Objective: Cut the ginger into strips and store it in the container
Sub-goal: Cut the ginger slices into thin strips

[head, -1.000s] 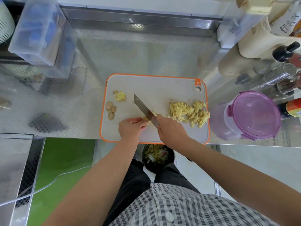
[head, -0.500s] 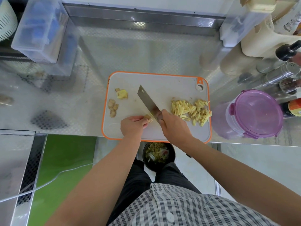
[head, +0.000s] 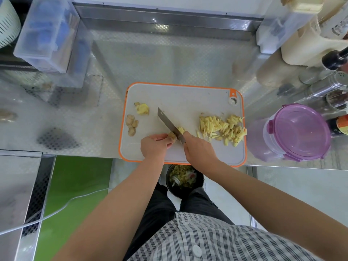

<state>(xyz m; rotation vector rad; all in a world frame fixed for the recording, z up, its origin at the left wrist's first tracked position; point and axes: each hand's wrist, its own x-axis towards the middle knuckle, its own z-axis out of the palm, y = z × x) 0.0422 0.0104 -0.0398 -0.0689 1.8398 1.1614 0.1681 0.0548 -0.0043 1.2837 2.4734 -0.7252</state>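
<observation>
A grey cutting board (head: 180, 98) with an orange rim lies on the steel counter. My right hand (head: 199, 149) grips the handle of a cleaver (head: 168, 123), whose blade rests on a small piece of ginger (head: 172, 136). My left hand (head: 155, 146) pinches that piece from the left. Cut ginger strips (head: 222, 129) are piled on the board's right side. A yellow ginger chunk (head: 143, 109) and ginger peel scraps (head: 131, 125) lie at the board's left. A purple-lidded container (head: 293, 131) stands shut to the right of the board.
Clear plastic boxes (head: 49, 32) stand at the back left, and bottles and shakers (head: 331, 85) crowd the back right. A black bin (head: 185, 182) with scraps sits under the counter edge between my legs. A white cable (head: 56, 211) crosses the green floor.
The cleaver blade has come down onto the ginger piece held by my left hand. The view has shifted slightly; both hands stay at the board's front middle.
</observation>
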